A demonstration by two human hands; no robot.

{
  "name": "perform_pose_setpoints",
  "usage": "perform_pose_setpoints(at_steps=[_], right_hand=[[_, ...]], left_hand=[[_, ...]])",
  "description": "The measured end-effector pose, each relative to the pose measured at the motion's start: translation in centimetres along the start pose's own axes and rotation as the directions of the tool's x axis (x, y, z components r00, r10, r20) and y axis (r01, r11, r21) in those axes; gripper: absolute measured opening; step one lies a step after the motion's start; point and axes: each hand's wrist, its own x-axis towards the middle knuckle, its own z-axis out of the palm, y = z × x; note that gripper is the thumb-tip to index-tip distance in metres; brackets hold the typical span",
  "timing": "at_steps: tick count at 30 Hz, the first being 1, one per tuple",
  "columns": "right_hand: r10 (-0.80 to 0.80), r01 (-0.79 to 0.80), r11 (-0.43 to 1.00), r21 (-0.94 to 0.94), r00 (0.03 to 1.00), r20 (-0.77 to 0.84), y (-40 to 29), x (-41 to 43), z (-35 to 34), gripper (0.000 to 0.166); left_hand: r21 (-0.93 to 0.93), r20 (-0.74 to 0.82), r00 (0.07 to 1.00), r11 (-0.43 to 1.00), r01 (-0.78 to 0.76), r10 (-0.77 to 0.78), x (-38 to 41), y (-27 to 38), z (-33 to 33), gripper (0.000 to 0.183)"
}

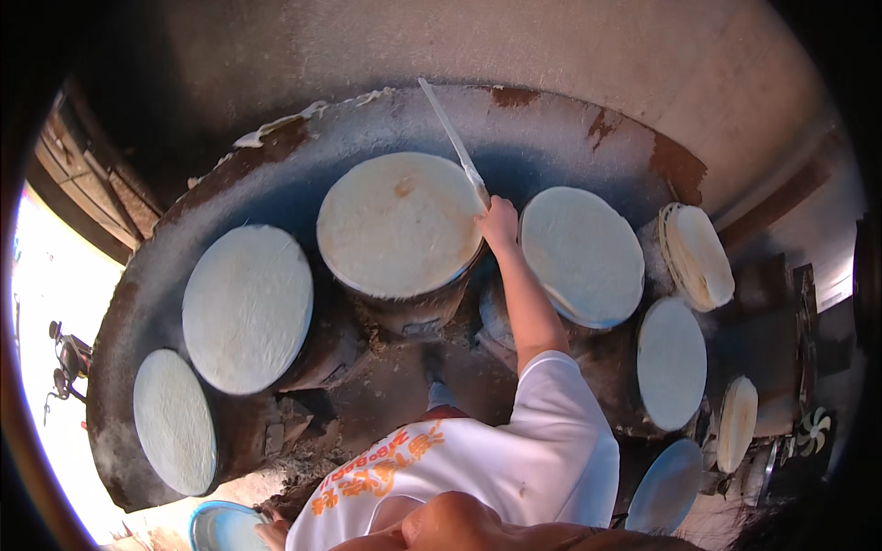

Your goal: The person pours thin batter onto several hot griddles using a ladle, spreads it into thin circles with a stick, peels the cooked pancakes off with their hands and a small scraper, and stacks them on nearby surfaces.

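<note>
My right hand (496,219) grips a long, flat, pale stick or scraper (444,127) at its near end. It is beside the right rim of the middle round griddle (417,313), which a thin pale flatbread (400,224) covers. Just right of this hand, another griddle carries a pale sheet (586,255) with a lifted or folded lower-left edge. Low at the left, my left hand (272,530) is at the rim of a blue basin (217,510) holding something whitish. Its fingers are partly hidden, so its grip is unclear.
More pale-topped round griddles stand left (248,310), far left (176,423) and right (672,365). Stacked flatbreads (699,258) sit beyond the right ones, with another pale stack (737,423) lower down. A blue round tray or basin (665,489) and a small fan (815,432) are at lower right. A curved, soot-marked ledge (565,124) surrounds the griddles.
</note>
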Motion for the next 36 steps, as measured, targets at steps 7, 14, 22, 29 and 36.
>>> perform_pose_setpoints(at_steps=[7, 14, 22, 29, 36], right_hand=[[0.042, -0.065, 0.982, 0.178, 0.991, 0.127, -0.2, 7.2, 3.9, 0.034], [-0.057, 0.056, 0.985, 0.164, 0.998, -0.001, -2.1, 8.1, 2.3, 0.017], [-0.097, 0.156, 0.939, 0.307, 0.975, -0.200, -7.7, 5.5, -2.5, 0.017], [-0.356, 0.465, 0.813, 0.351, 0.873, -0.334, -13.1, 1.9, -6.2, 0.025], [-0.323, 0.499, 0.753, 0.428, 0.848, -0.420, -13.8, -0.3, -8.1, 0.020]], left_hand=[[0.081, -0.237, 0.902, 0.932, -0.353, 0.362, -1.9, 1.4, 7.6, 0.034], [0.234, 0.559, 0.741, 0.786, -0.573, 0.373, -23.3, -5.6, 34.1, 0.030], [0.268, 0.950, 0.116, 0.570, -0.777, -0.290, -40.8, -18.6, 51.0, 0.030], [-0.159, 0.818, -0.475, 0.666, -0.729, -0.325, -41.6, -24.5, 65.0, 0.056], [-0.015, 0.655, -0.531, 0.693, -0.721, -0.538, -40.6, -19.0, 67.1, 0.039]])
